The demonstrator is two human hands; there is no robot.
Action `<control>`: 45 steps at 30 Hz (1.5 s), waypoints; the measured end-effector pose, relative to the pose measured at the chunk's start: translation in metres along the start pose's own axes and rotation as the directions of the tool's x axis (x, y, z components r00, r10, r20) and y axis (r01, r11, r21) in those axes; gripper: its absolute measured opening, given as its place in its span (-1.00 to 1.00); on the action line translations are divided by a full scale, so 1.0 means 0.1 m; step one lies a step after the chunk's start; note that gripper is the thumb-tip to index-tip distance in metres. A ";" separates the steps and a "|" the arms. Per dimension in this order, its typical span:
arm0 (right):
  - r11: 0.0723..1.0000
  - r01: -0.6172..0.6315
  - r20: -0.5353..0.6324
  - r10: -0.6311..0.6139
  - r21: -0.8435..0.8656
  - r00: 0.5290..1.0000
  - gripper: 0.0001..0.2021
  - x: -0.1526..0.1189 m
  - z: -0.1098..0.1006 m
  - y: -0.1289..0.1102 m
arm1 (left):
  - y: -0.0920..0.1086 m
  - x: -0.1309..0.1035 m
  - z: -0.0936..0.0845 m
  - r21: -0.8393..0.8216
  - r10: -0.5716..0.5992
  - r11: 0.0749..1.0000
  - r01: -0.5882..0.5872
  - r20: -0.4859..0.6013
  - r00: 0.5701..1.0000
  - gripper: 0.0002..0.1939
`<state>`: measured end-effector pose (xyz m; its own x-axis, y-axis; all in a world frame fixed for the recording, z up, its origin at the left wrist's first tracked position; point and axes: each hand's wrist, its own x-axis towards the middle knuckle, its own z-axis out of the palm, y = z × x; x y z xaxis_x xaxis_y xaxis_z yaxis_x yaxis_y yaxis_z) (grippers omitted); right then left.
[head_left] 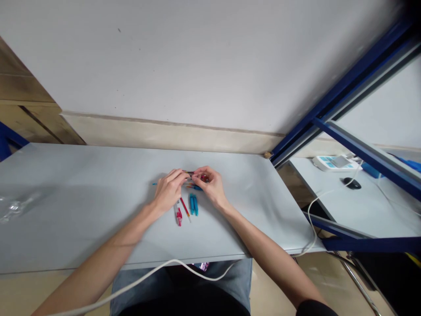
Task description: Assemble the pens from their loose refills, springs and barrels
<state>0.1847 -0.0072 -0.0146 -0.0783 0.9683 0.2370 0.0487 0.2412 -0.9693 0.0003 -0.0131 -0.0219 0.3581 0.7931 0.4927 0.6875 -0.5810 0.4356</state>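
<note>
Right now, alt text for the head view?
Both hands, left hand and right hand, pinch a thin pen together over a grey table. Red and blue pen parts lie just below them.

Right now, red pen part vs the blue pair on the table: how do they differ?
The red pen part lies alone, nearer the left hand; the blue pen parts lie as two, side by side. The red one sits slightly nearer the table's front edge. Both lie loose on the table, untouched.

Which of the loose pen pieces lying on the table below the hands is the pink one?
The pink pen piece, farthest left of the group, just below the left hand. The two blue pen pieces lie side by side to its right, with a thin red refill between.
</note>
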 end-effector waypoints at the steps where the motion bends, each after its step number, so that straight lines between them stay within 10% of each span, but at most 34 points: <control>1: 1.000 0.000 0.009 0.000 -0.005 1.000 -0.76 -0.01 0.01 0.01 | 0.00 0.00 0.00 0.001 0.014 1.000 -0.014 0.010 1.000 -0.75; 12: 0.997 -0.056 0.171 0.064 -0.048 0.983 -0.57 -0.01 -0.11 -0.04 | 0.03 -0.01 0.00 -0.041 0.116 0.992 -0.116 0.005 0.993 -0.73; 17: 0.955 0.122 0.255 -0.052 -0.270 0.966 -0.65 -0.19 -0.32 -0.11 | -0.01 -0.01 0.03 0.026 0.025 0.999 -0.025 -0.016 1.000 -0.81; 23: 0.854 0.305 0.522 -0.047 -0.421 0.852 -0.12 -0.52 -0.39 -0.08 | -0.06 -0.01 0.04 0.040 0.027 0.999 -0.026 -0.016 1.000 -0.79; 31: 0.929 0.183 0.296 -0.085 -0.320 0.951 -0.67 -0.38 -0.36 -0.20 | -0.04 0.00 0.05 -0.039 0.028 0.999 -0.029 -0.018 0.999 -0.80; 37: 0.997 -0.028 -0.029 0.026 -0.070 0.999 -0.40 0.02 -0.19 -0.07 | -0.02 0.00 0.04 -0.104 0.078 0.991 -0.078 -0.009 0.997 -0.84; 45: 0.935 -0.164 0.044 0.159 0.314 0.986 -0.57 -0.07 -0.20 0.13 | -0.05 -0.02 0.06 -0.058 0.102 0.993 -0.102 -0.015 0.995 -0.83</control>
<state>0.2054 -0.0098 -0.0272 -0.1131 0.9906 0.0771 -0.2544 0.0461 -0.9660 0.0002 -0.0110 -0.0296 0.4167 0.7271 0.5456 0.6094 -0.6688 0.4259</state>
